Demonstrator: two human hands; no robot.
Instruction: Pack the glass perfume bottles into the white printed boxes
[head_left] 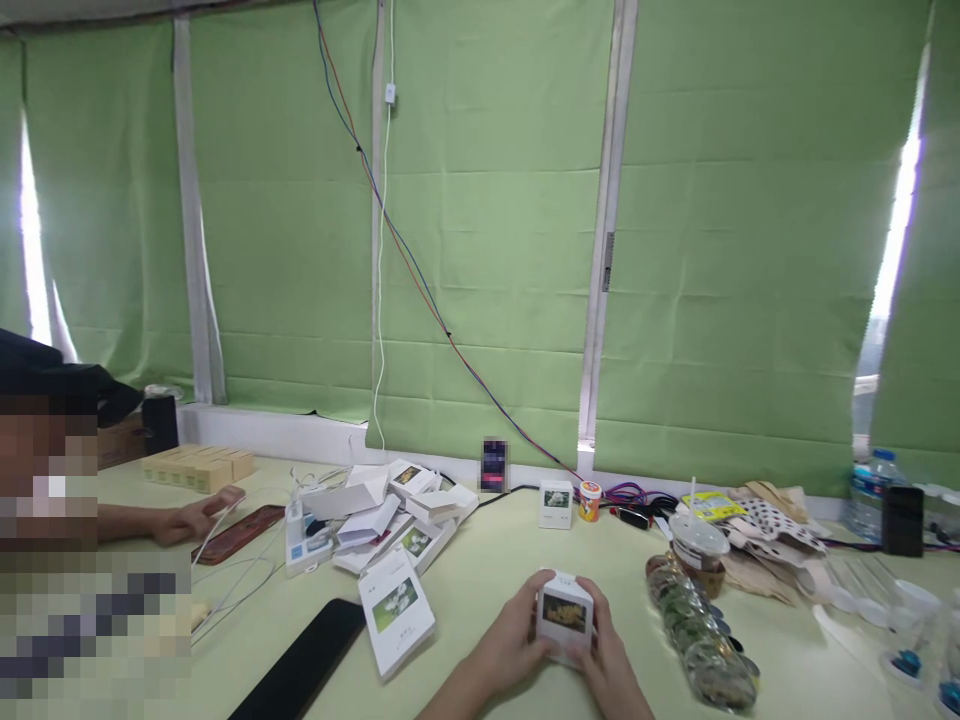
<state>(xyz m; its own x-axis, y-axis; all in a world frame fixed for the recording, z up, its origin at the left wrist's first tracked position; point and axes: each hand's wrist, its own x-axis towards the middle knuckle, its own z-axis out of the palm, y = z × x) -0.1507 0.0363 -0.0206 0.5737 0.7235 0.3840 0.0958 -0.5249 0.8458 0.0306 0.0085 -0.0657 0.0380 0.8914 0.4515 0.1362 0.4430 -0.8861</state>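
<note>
A small white cardboard box point(564, 632) with a dark picture of something yellow on its front is upright between my hands, close above or on the table. My left hand point(517, 632) grips its left side, thumb low on the front face. On its right side my right hand point(606, 655) is closed around the edge, the thumb near the lower corner. The back of the box is hidden. Left of my hands, a larger white box point(397, 610) with a white-flower picture lies tilted on the table.
A black phone point(304, 665) lies front left, with a pile of white boxes point(367, 525) and a power strip point(306, 540) behind. Another white box point(555, 505) stands near an orange-labelled jar point(589, 500). Wrapped round packs point(697, 630) lie right. A co-worker's hand point(199, 517) rests left.
</note>
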